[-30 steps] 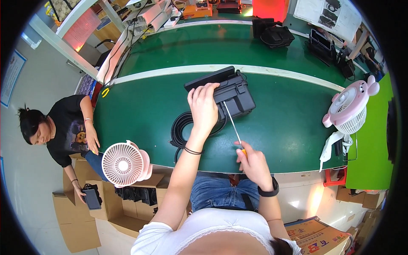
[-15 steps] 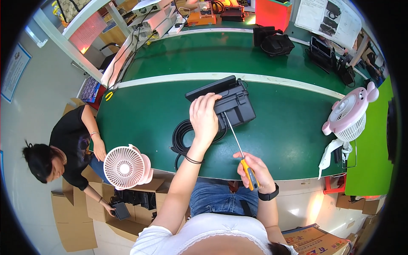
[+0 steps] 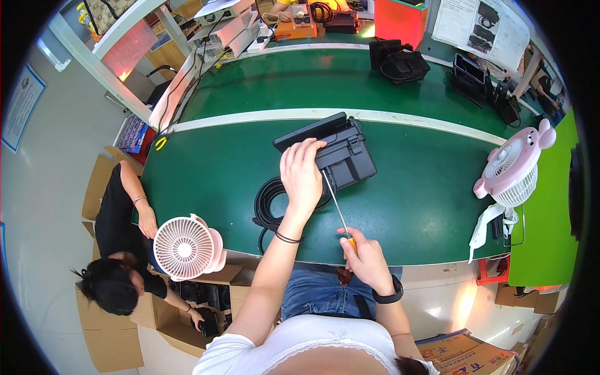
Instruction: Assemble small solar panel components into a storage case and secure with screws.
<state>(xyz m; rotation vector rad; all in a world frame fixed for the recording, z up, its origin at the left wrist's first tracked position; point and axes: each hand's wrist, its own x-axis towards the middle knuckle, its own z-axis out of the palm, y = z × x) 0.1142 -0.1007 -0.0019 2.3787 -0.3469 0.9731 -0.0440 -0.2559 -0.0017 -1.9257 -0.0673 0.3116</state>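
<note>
On the green table lies a black plastic case (image 3: 350, 159) with its lid raised at the back. My left hand (image 3: 302, 175) rests on the case's left side, fingers curled over its edge and pressing it. A screwdriver with a yellow handle (image 3: 352, 242) is gripped in my right hand (image 3: 369, 261). Its long metal shaft slants up to the case's near side, where the tip meets the area beside a cable fitting. A coiled black cable (image 3: 269, 200) lies left of the case, partly behind my left wrist.
A pink fan (image 3: 187, 248) stands at the near left edge, another pink fan (image 3: 512, 165) at the right. A person (image 3: 119, 244) leans over an open cardboard box (image 3: 159, 319) at the left. Black cases (image 3: 403, 62) sit behind the white table divider (image 3: 250, 116).
My right hand has turned around the screwdriver handle, and the tip has shifted slightly left along the case. The person at the left has bent lower, putting a black item down into the box.
</note>
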